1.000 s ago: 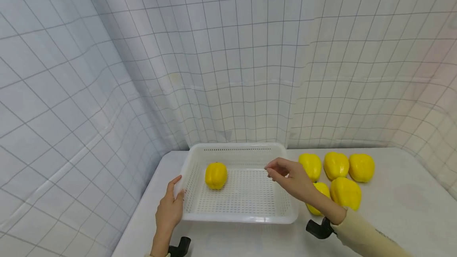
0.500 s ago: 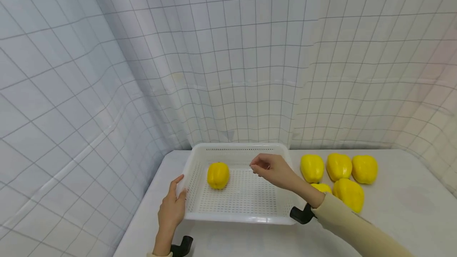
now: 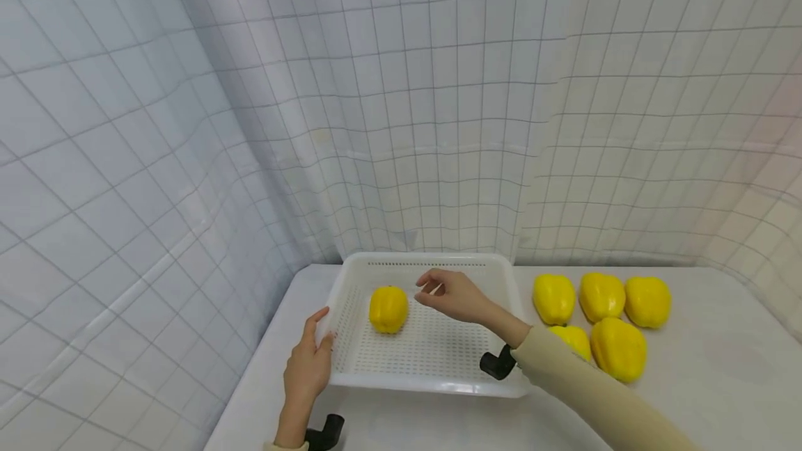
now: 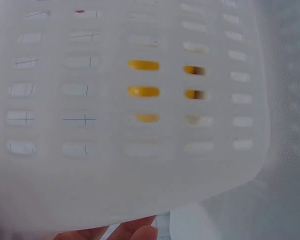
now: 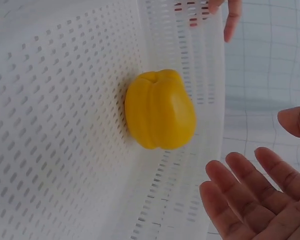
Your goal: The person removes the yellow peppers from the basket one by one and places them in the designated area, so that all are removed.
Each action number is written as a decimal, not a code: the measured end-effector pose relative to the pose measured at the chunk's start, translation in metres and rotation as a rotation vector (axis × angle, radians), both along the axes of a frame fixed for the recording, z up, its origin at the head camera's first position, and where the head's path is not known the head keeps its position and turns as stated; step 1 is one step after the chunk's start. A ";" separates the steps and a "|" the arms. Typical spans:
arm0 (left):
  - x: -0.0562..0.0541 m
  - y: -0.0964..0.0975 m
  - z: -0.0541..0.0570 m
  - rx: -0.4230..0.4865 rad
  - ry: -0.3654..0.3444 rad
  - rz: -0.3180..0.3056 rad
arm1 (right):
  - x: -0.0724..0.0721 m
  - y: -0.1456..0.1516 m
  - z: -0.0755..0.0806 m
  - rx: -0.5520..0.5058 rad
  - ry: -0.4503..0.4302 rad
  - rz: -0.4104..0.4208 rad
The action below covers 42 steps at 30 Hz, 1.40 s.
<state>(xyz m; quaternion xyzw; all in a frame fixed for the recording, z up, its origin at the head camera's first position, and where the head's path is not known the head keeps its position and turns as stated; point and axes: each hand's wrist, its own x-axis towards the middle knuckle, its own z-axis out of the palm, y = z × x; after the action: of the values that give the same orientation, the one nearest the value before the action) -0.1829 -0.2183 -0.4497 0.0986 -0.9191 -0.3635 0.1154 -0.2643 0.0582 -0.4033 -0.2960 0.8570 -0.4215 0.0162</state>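
Note:
A white perforated plastic basket (image 3: 432,390) sits on the table with one yellow bell pepper (image 3: 388,310) inside, left of its middle. My left hand (image 3: 308,367) grips the basket's left rim. In the left wrist view the outside of the basket wall (image 4: 105,180) fills most of the picture, and yellow shows through its slots. Over the basket, to the right of the pepper, my right hand (image 3: 452,294) hovers with fingers loosely bent and nothing in them. The right wrist view shows its fingers (image 5: 240,195) apart from the pepper (image 5: 160,110).
Right of the basket lie several more yellow bell peppers (image 3: 601,296), one partly hidden by the right sleeve (image 3: 583,388). A white grid-patterned curtain (image 3: 438,124) hangs behind and beside the table (image 3: 714,339).
My right hand has moved left over the basket toward the pepper inside it. The left hand stays at the rim. The whole head view has shifted slightly.

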 end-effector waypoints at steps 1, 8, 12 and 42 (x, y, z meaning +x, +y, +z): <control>0.000 0.000 0.000 0.005 -0.001 -0.003 | -0.001 -0.003 -0.002 0.016 -0.017 0.003; 0.002 0.000 -0.002 0.020 0.006 -0.018 | -0.008 -0.023 -0.011 0.070 -0.122 0.027; 0.001 -0.001 -0.002 0.018 0.011 -0.021 | -0.015 -0.035 -0.018 0.110 -0.141 0.018; 0.000 -0.001 -0.002 -0.010 0.034 -0.021 | -0.032 -0.080 -0.048 0.191 -0.286 -0.145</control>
<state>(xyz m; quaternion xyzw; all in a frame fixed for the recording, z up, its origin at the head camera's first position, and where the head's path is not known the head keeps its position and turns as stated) -0.1831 -0.2196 -0.4521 0.0820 -0.9198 -0.3620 0.1277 -0.2959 -0.0223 -0.4510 -0.1678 0.9011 -0.3761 0.1354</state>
